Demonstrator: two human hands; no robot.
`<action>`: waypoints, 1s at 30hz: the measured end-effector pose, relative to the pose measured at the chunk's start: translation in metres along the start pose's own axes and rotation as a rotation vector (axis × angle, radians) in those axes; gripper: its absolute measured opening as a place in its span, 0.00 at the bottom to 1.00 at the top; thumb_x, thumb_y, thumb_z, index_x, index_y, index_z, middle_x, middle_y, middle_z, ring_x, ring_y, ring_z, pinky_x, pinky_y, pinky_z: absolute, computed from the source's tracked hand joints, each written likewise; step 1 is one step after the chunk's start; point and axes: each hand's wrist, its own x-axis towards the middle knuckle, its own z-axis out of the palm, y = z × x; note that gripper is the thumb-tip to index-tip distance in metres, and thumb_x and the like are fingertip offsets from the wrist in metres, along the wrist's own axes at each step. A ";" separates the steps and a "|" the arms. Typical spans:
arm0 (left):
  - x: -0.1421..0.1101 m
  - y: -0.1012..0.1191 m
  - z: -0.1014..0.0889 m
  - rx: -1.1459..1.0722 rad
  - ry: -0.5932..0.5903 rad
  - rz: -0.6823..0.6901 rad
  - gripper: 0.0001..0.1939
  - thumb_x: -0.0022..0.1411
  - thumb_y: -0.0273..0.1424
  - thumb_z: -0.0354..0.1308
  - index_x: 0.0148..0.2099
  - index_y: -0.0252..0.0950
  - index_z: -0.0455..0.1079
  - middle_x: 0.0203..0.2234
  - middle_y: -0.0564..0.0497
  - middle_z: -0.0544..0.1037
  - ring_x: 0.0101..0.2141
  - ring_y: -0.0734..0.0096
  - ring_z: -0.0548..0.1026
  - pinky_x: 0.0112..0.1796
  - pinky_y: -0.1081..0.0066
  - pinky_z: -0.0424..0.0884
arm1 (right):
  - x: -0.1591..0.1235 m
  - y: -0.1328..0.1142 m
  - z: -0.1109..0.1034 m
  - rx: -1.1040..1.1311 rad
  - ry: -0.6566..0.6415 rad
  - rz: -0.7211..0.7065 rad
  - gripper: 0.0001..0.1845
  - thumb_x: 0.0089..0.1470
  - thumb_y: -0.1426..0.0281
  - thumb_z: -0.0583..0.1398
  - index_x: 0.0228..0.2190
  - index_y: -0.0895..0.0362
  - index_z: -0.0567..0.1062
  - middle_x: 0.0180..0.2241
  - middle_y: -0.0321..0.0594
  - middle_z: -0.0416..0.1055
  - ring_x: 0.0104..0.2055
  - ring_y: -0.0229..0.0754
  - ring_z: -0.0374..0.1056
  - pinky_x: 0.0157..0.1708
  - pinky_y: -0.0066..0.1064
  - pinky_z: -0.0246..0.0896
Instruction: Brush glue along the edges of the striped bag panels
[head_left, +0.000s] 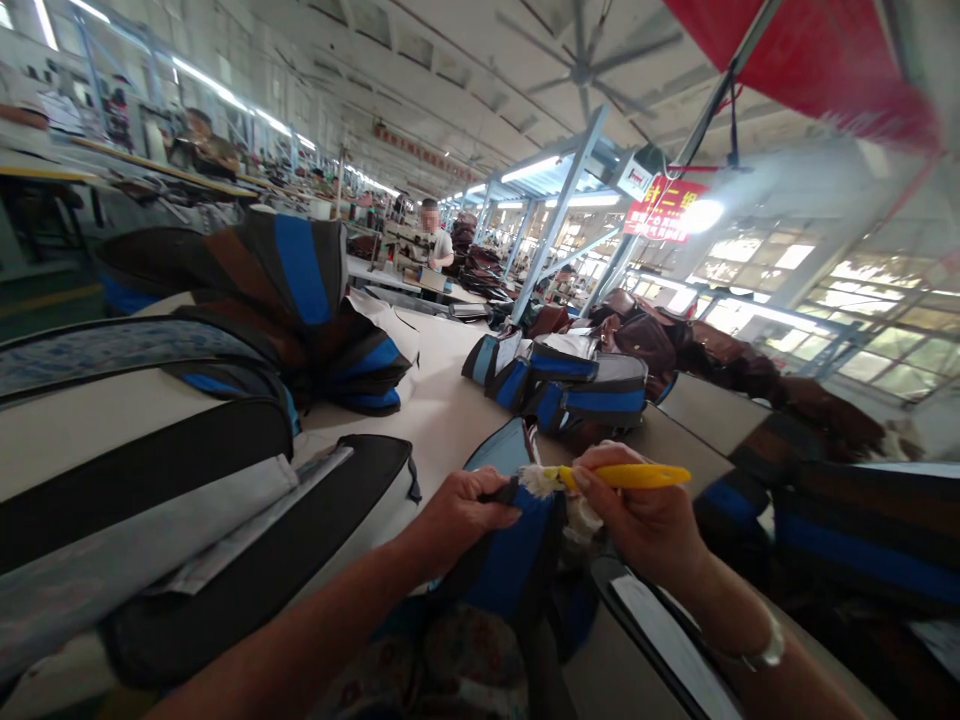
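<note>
A blue and black bag piece (517, 550) stands in front of me at the table's near edge. My left hand (461, 515) is closed, pinching its black edge near the top. My right hand (641, 520) is closed around a yellow tool (630, 476) that lies level, its tip at a tuft of white threads (536, 480) on the bag's top edge. The two hands are close together, on either side of the threads.
Grey, black and blue bags (187, 480) are stacked at my left. More blue and black bags (585, 390) lie on the white table (442, 390), with brown bags (675, 345) behind. Dark bags (847, 540) lie at right. A person sits far back at a sewing machine (409, 245).
</note>
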 end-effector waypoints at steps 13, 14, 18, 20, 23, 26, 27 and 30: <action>0.002 -0.006 0.000 -0.411 -0.002 -0.230 0.17 0.47 0.31 0.71 0.40 0.30 0.76 0.27 0.49 0.78 0.25 0.73 0.73 0.29 0.74 0.66 | -0.025 0.016 -0.003 -0.096 0.253 -0.002 0.04 0.62 0.71 0.62 0.40 0.52 0.76 0.39 0.40 0.75 0.42 0.44 0.72 0.47 0.38 0.66; 0.002 -0.006 0.000 -0.394 -0.004 -0.221 0.17 0.47 0.32 0.71 0.39 0.30 0.76 0.27 0.49 0.77 0.25 0.74 0.72 0.29 0.75 0.65 | -0.026 0.016 -0.002 -0.076 0.249 0.002 0.04 0.62 0.71 0.62 0.40 0.52 0.76 0.39 0.39 0.75 0.42 0.44 0.72 0.47 0.38 0.65; 0.001 -0.002 0.003 -0.239 0.021 -0.125 0.12 0.52 0.34 0.69 0.35 0.31 0.74 0.24 0.54 0.73 0.24 0.77 0.67 0.28 0.76 0.60 | -0.026 0.013 0.000 -0.049 0.153 0.049 0.04 0.63 0.69 0.62 0.41 0.52 0.76 0.38 0.38 0.75 0.39 0.42 0.72 0.41 0.35 0.66; 0.001 0.001 0.006 -0.149 0.028 -0.073 0.11 0.54 0.34 0.67 0.34 0.31 0.74 0.24 0.55 0.70 0.25 0.78 0.65 0.28 0.75 0.59 | -0.023 0.008 -0.001 -0.085 0.230 0.054 0.04 0.62 0.69 0.62 0.40 0.52 0.76 0.38 0.39 0.75 0.39 0.42 0.72 0.41 0.35 0.67; 0.002 0.003 0.011 -0.049 0.020 -0.030 0.09 0.55 0.33 0.66 0.35 0.31 0.75 0.25 0.55 0.70 0.26 0.76 0.64 0.28 0.75 0.58 | -0.020 -0.002 0.000 -0.092 0.270 -0.010 0.05 0.62 0.71 0.62 0.40 0.53 0.76 0.39 0.40 0.75 0.42 0.44 0.72 0.45 0.37 0.67; 0.003 0.004 0.012 0.040 0.026 0.017 0.08 0.57 0.32 0.63 0.37 0.32 0.76 0.27 0.54 0.70 0.27 0.75 0.64 0.29 0.74 0.59 | -0.020 0.000 0.002 -0.058 0.138 -0.043 0.06 0.62 0.71 0.61 0.42 0.53 0.75 0.39 0.41 0.76 0.42 0.46 0.73 0.45 0.40 0.68; 0.003 0.004 0.012 0.076 0.031 0.038 0.07 0.57 0.32 0.62 0.36 0.32 0.75 0.27 0.55 0.69 0.28 0.75 0.65 0.30 0.74 0.60 | -0.022 0.004 0.001 -0.079 0.113 -0.041 0.05 0.62 0.71 0.61 0.42 0.52 0.74 0.39 0.41 0.76 0.41 0.46 0.73 0.44 0.40 0.68; 0.002 0.005 0.010 0.241 0.061 0.140 0.05 0.59 0.29 0.61 0.31 0.33 0.73 0.27 0.55 0.68 0.30 0.74 0.67 0.33 0.73 0.62 | -0.027 0.020 -0.007 -0.220 0.139 -0.031 0.04 0.62 0.69 0.61 0.40 0.53 0.75 0.38 0.40 0.76 0.40 0.45 0.73 0.41 0.39 0.69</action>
